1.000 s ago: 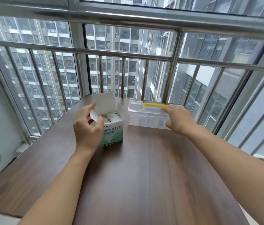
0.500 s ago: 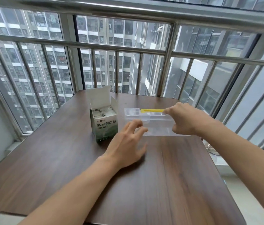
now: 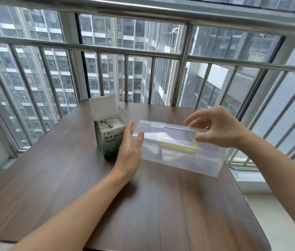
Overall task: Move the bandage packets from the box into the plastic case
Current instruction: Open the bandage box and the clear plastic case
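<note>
While the plastic case sits tilted at mid-table, the right hand pinches its lid edge with curled fingers. Straight-fingered, the left hand presses its left end, just beside the open box of bandage packets on the table.

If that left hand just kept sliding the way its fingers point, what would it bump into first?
The left hand points up and away, already against the plastic case's left end. Sliding on, it would likely brush along that end and the box beside it; depth between them is unclear.
</note>
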Demonstrator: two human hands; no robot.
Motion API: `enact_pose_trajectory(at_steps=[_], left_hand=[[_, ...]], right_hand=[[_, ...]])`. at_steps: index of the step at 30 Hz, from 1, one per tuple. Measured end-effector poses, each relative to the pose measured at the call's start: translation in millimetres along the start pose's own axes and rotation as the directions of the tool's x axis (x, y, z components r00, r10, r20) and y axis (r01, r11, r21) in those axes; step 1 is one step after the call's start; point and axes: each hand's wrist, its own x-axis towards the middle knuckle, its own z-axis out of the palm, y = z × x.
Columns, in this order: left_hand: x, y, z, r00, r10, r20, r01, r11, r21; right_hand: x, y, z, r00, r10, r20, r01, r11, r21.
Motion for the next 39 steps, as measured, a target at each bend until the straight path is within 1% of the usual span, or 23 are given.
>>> enact_pose_trajectory(at_steps=[1, 3, 4, 6, 8, 9, 10, 12, 14, 17, 19, 22, 24, 25, 27, 29, 31, 33, 35, 36, 37, 38, 39], left_hand=[[3, -1, -2, 0.998, -0.051, 0.031, 0.053, 0.995, -0.088], [4, 2, -4, 0.98, -0.162, 0.118, 0.189, 0.943, -0.273], [3, 4, -5, 0.97, -0.195, 0.147, 0.233, 0.921, -0.312], [3, 3, -5, 0.971, -0.187, 0.152, 0.227, 0.923, -0.31], [2, 2, -3, 0.977, -0.147, 0.152, 0.188, 0.935, -0.302], [1, 2, -2, 0.979, -0.131, 0.156, 0.174, 0.936, -0.307], [1, 2, -2, 0.981, -0.118, 0.156, 0.163, 0.935, -0.314], [1, 1, -3, 0.981, -0.098, 0.17, 0.149, 0.936, -0.318], [1, 0, -5, 0.977, -0.079, 0.198, 0.139, 0.941, -0.31], [1, 0, -4, 0.97, -0.091, 0.227, 0.157, 0.945, -0.287], [3, -1, -5, 0.967, -0.107, 0.23, 0.17, 0.946, -0.277], [4, -1, -6, 0.965, -0.131, 0.226, 0.193, 0.941, -0.28], [3, 1, -4, 0.97, -0.125, 0.208, 0.182, 0.942, -0.283], [2, 2, -3, 0.973, -0.12, 0.197, 0.174, 0.941, -0.291], [1, 1, -5, 0.978, -0.115, 0.176, 0.167, 0.933, -0.319], [1, 2, -7, 0.981, -0.106, 0.162, 0.156, 0.928, -0.337], [1, 3, -7, 0.981, -0.096, 0.168, 0.146, 0.937, -0.317], [0, 3, -5, 0.978, -0.085, 0.192, 0.139, 0.948, -0.286], [0, 3, -4, 0.973, -0.098, 0.207, 0.152, 0.952, -0.265], [-1, 3, -4, 0.972, -0.096, 0.214, 0.152, 0.954, -0.26], [-2, 3, -5, 0.971, -0.086, 0.224, 0.144, 0.956, -0.257], [-2, 2, -6, 0.968, -0.072, 0.242, 0.134, 0.958, -0.252], [-3, 2, -7, 0.962, -0.051, 0.267, 0.118, 0.962, -0.245]], right_hand=[[-2, 2, 2, 0.999, -0.022, -0.035, 0.023, 0.999, 0.038], [-6, 6, 5, 0.991, -0.071, -0.11, 0.08, 0.994, 0.078], [-8, 7, 7, 0.987, -0.08, -0.137, 0.091, 0.993, 0.08], [-8, 1, 13, 0.994, -0.052, -0.096, 0.053, 0.999, 0.009], [-4, -11, 31, 1.0, 0.02, 0.021, -0.014, 0.966, -0.258], [0, -16, 42, 0.998, 0.051, 0.037, -0.032, 0.914, -0.404], [4, -21, 50, 0.998, 0.055, 0.018, -0.039, 0.868, -0.496], [16, -26, 56, 1.0, -0.015, -0.021, 0.001, 0.835, -0.55], [27, -27, 52, 0.994, -0.106, 0.026, 0.102, 0.814, -0.572], [34, -23, 46, 0.966, -0.234, 0.109, 0.245, 0.698, -0.673], [35, -21, 46, 0.951, -0.278, 0.138, 0.291, 0.642, -0.71], [36, -16, 42, 0.941, -0.31, 0.136, 0.309, 0.621, -0.72], [35, -11, 40, 0.943, -0.316, 0.108, 0.297, 0.646, -0.703], [33, -11, 37, 0.95, -0.295, 0.102, 0.287, 0.694, -0.661], [24, -9, 30, 0.972, -0.194, 0.132, 0.235, 0.815, -0.529], [9, -2, 15, 0.979, -0.108, 0.175, 0.178, 0.871, -0.458], [-7, 10, 3, 0.982, -0.074, 0.172, 0.15, 0.858, -0.49], [-16, 14, 0, 0.981, -0.114, 0.157, 0.188, 0.756, -0.627], [-17, 22, 4, 0.976, -0.108, 0.187, 0.209, 0.688, -0.695], [-16, 24, 4, 0.98, -0.086, 0.181, 0.186, 0.724, -0.664], [-14, 25, 1, 0.987, -0.1, 0.123, 0.155, 0.785, -0.6], [-9, 28, -4, 0.995, -0.059, 0.076, 0.089, 0.863, -0.498], [-3, 34, -8, 0.998, -0.011, 0.054, 0.032, 0.911, -0.412]])
